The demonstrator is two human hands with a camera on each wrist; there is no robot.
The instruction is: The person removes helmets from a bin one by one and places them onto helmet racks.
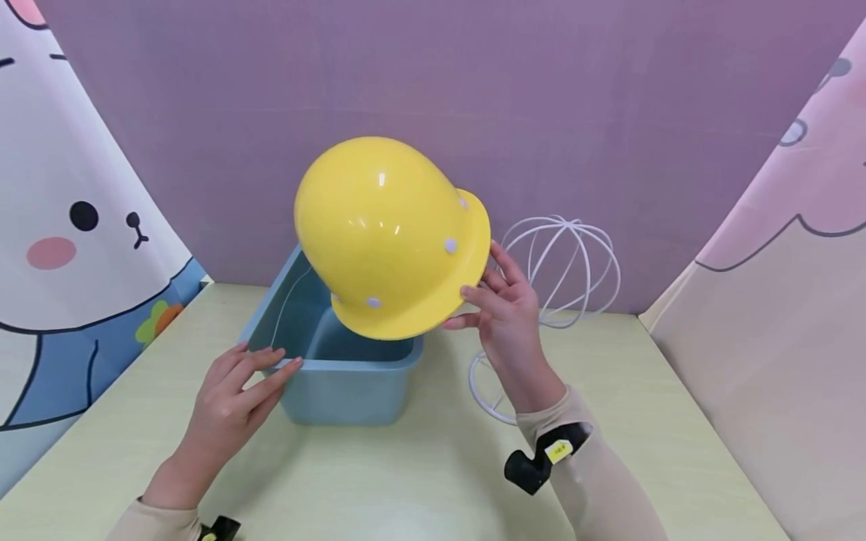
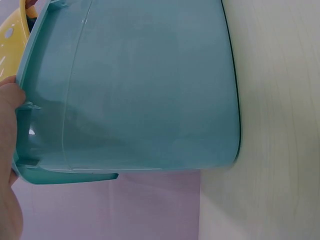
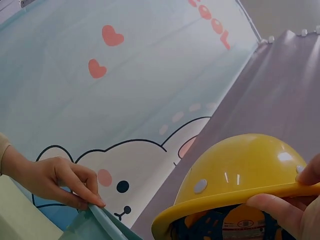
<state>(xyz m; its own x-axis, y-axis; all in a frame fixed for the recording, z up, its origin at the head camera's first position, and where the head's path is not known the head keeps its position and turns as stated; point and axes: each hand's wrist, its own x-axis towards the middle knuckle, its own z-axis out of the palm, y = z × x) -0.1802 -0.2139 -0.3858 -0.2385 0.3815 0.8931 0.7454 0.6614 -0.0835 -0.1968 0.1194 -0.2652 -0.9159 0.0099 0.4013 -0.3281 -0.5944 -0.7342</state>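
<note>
A yellow hard hat (image 1: 379, 225) is tilted over the blue-green bin (image 1: 348, 394), and my right hand (image 1: 504, 319) grips it by the brim. In the right wrist view, thumb and fingers pinch the hard hat (image 3: 240, 170) at its edge, and dark straps show inside. My left hand (image 1: 233, 398) pinches the near left rim of the bin, its fingers over the edge. Seen from the left wrist, the bin's side wall (image 2: 145, 90) fills most of the picture, with the left hand (image 2: 9, 130) at its rim.
To the right stands a white wire rack (image 1: 575, 270) with a domed top; its round base (image 1: 494, 413) is partly behind my right wrist. A purple curtain (image 1: 433, 90) hangs behind the table (image 1: 406, 481), and printed curtains (image 1: 81, 188) close off the sides.
</note>
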